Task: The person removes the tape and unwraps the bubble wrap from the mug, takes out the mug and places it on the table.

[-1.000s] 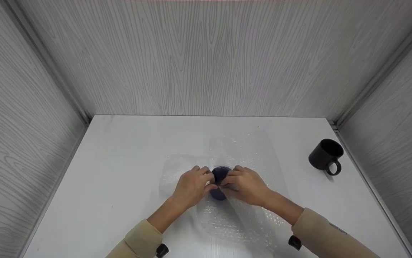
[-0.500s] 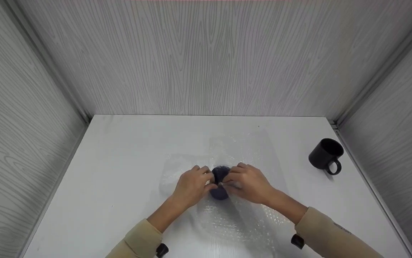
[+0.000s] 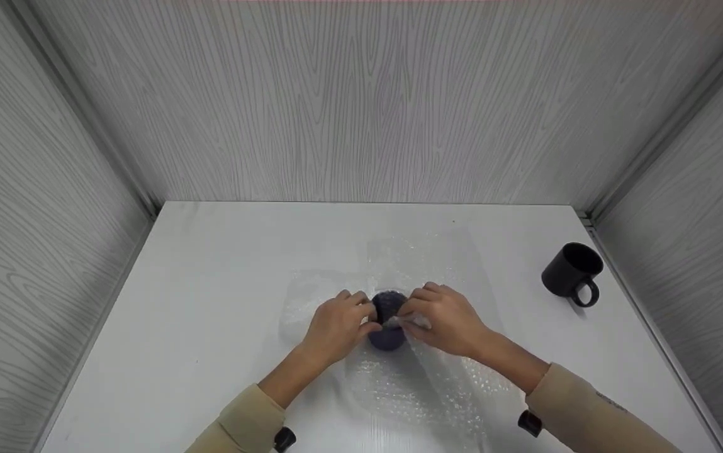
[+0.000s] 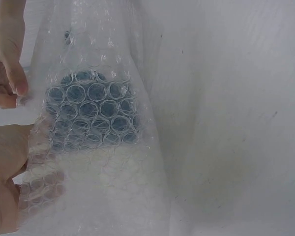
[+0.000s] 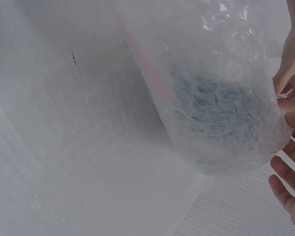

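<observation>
A dark blue round-ended thing point(image 3: 387, 340) lies inside clear bubble wrap point(image 4: 88, 108), with its blue showing through the bubbles in both wrist views. My left hand point(image 3: 336, 324) grips its left side through the wrap, some fingers seen behind the film in the left wrist view. On the other side, my right hand point(image 3: 440, 318) pinches a crumpled clear bit of the wrap between thumb and fingertips, just over the blue thing. A pink line point(image 5: 145, 66) runs along the film's edge in the right wrist view. The wrap hides what kind of thing is inside.
A black mug point(image 3: 572, 274) stands at the right of the white table point(image 3: 223, 251), its handle toward the near side. Loose bubble wrap spreads behind and in front of the hands. Grey wood-grain panels point(image 3: 361, 100) enclose the table at the back and sides.
My right hand has shifted a little right and away from me, widening the gap to the left hand. More clear film shows between them. My left hand has stayed in place.
</observation>
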`<state>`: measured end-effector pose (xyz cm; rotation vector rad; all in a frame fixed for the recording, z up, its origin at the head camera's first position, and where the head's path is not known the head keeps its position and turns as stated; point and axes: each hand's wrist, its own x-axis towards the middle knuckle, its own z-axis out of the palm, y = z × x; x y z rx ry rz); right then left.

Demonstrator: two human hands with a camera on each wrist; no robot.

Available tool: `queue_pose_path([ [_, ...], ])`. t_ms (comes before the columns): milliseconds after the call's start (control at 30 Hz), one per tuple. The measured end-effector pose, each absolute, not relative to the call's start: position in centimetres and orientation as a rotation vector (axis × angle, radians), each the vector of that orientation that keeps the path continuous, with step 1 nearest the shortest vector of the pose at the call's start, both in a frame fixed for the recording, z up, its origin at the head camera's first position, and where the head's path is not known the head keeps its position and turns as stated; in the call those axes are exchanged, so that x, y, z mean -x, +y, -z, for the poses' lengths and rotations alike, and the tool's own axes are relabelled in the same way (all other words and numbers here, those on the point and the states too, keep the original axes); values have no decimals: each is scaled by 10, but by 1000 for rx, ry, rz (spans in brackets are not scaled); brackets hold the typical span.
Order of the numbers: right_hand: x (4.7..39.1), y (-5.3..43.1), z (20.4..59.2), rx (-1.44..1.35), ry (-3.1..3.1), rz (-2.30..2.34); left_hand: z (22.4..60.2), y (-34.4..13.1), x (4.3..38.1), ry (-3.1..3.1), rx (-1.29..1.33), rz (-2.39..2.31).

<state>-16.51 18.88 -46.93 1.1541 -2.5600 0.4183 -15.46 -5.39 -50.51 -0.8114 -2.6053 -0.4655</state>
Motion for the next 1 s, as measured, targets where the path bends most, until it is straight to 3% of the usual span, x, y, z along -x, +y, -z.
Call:
queue_pose_path([
  [1000, 164, 208, 458, -1089, -2462, -385, 503, -53, 154, -2660, 791, 422],
])
